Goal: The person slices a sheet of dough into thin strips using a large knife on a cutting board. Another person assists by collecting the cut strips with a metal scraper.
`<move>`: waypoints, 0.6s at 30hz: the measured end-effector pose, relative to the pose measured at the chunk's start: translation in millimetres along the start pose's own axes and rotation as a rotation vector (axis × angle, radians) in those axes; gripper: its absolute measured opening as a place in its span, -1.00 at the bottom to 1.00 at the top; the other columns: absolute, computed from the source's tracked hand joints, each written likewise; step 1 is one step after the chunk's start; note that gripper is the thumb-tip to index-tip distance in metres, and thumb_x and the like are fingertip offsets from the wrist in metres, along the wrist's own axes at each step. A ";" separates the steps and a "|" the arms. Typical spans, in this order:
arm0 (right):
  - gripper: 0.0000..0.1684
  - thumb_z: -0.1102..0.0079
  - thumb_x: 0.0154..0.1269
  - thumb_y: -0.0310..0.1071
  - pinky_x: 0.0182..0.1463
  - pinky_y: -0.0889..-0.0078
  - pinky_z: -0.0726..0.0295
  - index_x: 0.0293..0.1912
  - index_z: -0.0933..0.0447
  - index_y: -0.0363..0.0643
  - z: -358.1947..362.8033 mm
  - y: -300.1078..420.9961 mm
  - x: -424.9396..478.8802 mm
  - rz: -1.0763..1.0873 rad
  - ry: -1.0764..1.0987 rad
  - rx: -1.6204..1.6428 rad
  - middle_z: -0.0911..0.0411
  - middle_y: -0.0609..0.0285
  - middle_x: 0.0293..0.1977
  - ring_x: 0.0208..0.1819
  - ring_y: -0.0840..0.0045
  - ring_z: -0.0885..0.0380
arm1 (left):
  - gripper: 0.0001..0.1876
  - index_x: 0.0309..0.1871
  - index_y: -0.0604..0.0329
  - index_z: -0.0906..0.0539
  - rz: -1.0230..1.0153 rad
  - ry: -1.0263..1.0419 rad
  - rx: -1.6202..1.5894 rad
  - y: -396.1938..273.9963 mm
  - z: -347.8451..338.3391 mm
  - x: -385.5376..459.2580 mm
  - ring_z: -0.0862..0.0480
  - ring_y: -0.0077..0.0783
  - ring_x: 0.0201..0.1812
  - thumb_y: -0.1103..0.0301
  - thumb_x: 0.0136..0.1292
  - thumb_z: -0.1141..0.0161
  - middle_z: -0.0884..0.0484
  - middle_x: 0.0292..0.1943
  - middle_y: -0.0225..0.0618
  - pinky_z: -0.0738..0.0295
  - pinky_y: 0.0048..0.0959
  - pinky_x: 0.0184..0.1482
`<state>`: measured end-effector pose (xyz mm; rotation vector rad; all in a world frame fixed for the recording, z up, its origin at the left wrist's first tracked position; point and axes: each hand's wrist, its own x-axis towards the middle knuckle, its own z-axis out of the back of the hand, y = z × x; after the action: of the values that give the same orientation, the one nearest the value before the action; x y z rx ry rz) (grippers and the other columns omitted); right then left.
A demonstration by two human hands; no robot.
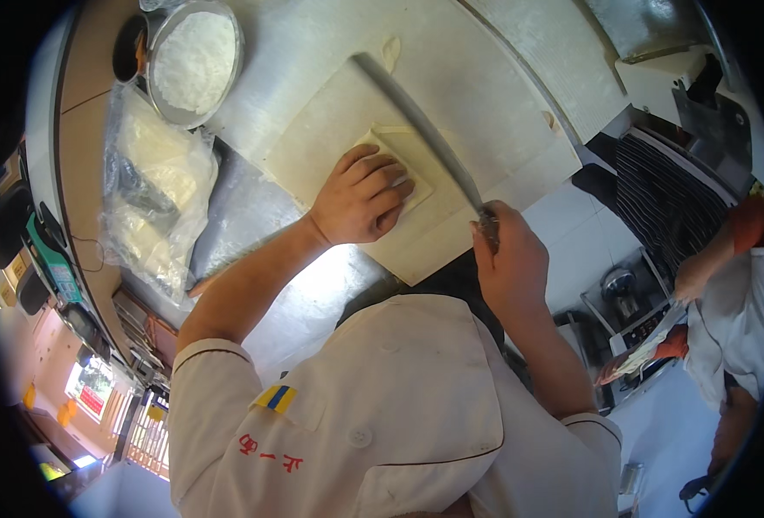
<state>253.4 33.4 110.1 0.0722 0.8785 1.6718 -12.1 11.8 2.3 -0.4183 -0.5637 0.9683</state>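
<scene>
A folded dough sheet [424, 184] lies in layers on a pale cutting board [330, 129]. My left hand [365, 194] rests on its near left part with curled fingers, holding it down and hiding some of it. In my right hand [514, 259] is the handle of a long-bladed knife [414, 123]. The blade slants across the board toward the far left and passes over the dough's right side. Blur and the steep view conceal whether its edge touches the dough. A small dough scrap [391, 53] sits beyond the knife tip.
A metal bowl of white flour [195, 61] stands at the far left, beside a dark container [129, 48]. Below it, a clear plastic bag [158, 188] covers pale dough on the steel worktop [259, 194]. At right, another person's hand [696, 275] is near kitchen equipment [621, 288].
</scene>
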 end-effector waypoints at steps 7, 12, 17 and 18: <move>-0.61 -0.44 0.46 -0.30 -0.16 0.00 -0.67 0.15 -0.57 -0.23 17.6 -0.1 -10.4 -0.013 0.019 0.106 -0.71 -0.01 -0.22 -0.25 0.03 -0.73 | -0.56 0.01 0.03 -0.81 0.000 -0.002 -0.001 -0.2 -0.2 -1.4 -0.67 -0.14 0.17 0.42 -0.05 -0.50 -0.73 0.05 -0.28 -0.53 0.01 0.44; -0.60 -0.40 0.48 -0.30 -0.12 0.00 -0.67 0.19 -0.57 -0.23 10.8 -4.2 -15.0 -0.003 0.175 0.047 -0.72 0.01 -0.15 -0.21 0.02 -0.73 | -0.65 -0.02 0.01 -0.82 0.025 0.020 -0.009 -3.5 3.7 -0.2 -0.66 -0.17 0.23 0.43 0.06 -0.45 -0.71 0.04 -0.34 -0.52 -0.04 0.46; -0.60 -0.38 0.50 -0.29 -0.11 0.00 -0.68 0.20 -0.55 -0.24 6.4 -9.0 -18.5 0.023 0.189 0.018 -0.71 0.00 -0.13 -0.20 0.02 -0.72 | -0.61 0.01 -0.01 -0.84 0.028 0.032 -0.021 -2.5 4.3 -2.2 -0.65 -0.17 0.23 0.43 0.04 -0.44 -0.72 0.05 -0.35 -0.51 -0.05 0.46; -0.60 -0.38 0.50 -0.29 -0.11 0.00 -0.68 0.20 -0.55 -0.24 6.0 -9.5 -18.4 0.024 0.191 0.020 -0.71 0.00 -0.13 -0.20 0.02 -0.72 | -0.61 0.01 -0.01 -0.84 0.031 0.037 -0.021 -2.7 4.3 -2.9 -0.65 -0.17 0.22 0.43 0.03 -0.44 -0.72 0.05 -0.35 -0.51 -0.05 0.46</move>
<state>269.7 20.8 116.2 -0.0652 1.0412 1.7125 -14.3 8.3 6.5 -0.4642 -0.5362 0.9828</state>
